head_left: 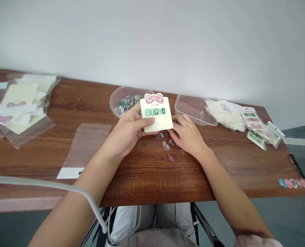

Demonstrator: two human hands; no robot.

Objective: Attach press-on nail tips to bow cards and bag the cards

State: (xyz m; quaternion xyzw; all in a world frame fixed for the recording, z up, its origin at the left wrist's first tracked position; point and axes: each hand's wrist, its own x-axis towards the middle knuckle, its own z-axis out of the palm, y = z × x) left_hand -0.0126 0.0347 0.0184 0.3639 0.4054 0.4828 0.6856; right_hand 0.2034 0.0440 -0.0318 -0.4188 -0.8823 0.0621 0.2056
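My left hand is closed on a cream display card and holds it up above the table, thumb on its front. The card has a pink bow at the top and a row of several green press-on nails across it. Just right of the card, my right hand is low over the table, palm down with fingers bent and apart. Its fingertips are by the card's lower right corner, partly hard to see. Around and below them lie loose press-on nails, among them a pink one.
Behind my left hand stands a round clear tub of mixed nails. A rectangular clear container is at the back right, beside stacked cards and bagged nail sets. Bagged cards lie left; a clear bag lies nearer. A cable crosses the front left.
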